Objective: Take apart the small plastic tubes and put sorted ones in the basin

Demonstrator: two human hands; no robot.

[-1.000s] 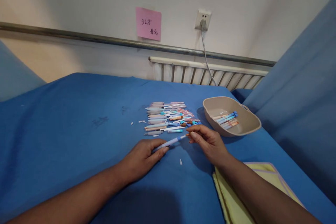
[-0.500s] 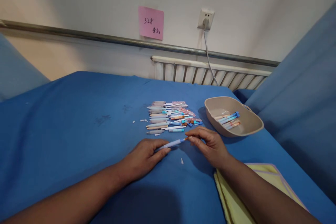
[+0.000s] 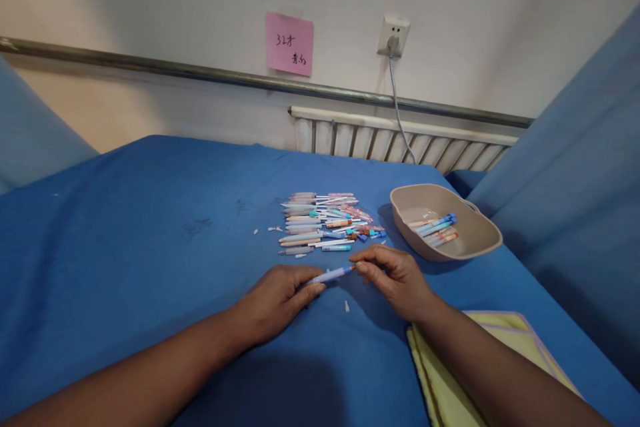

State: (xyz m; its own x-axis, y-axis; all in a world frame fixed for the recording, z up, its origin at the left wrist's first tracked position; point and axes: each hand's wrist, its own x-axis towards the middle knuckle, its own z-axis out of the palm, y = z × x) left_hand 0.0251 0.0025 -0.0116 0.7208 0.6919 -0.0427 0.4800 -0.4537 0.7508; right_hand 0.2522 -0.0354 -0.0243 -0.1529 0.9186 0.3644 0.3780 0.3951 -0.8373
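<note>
A pale blue-violet pen (image 3: 332, 275) lies nearly level between my two hands. My left hand (image 3: 283, 293) is closed round its left end, thumb below and forefinger above. At the other end, my right hand (image 3: 395, 280) pinches a small orange-brown end piece, mostly covered by the fingertips. Just beyond lie several pen parts (image 3: 303, 227) in a loose bundle: barrels on the left, white refills in the middle, coloured pieces on the right. A small white tip (image 3: 347, 306) rests on the cloth below the pen.
To the right, a beige basket (image 3: 480, 240) holds several pens (image 3: 435, 225). A folded yellow cloth (image 3: 445, 373) lies under my right forearm. The blue sheet (image 3: 150, 233) covers the table, which ends at a wall with a radiator (image 3: 360, 133). Small white bits (image 3: 275, 229) lie left of the bundle.
My right fingers have shifted slightly left, towards my left hand. Less of the orange-brown end piece shows between the pen and my fingertips. My left hand has barely moved.
</note>
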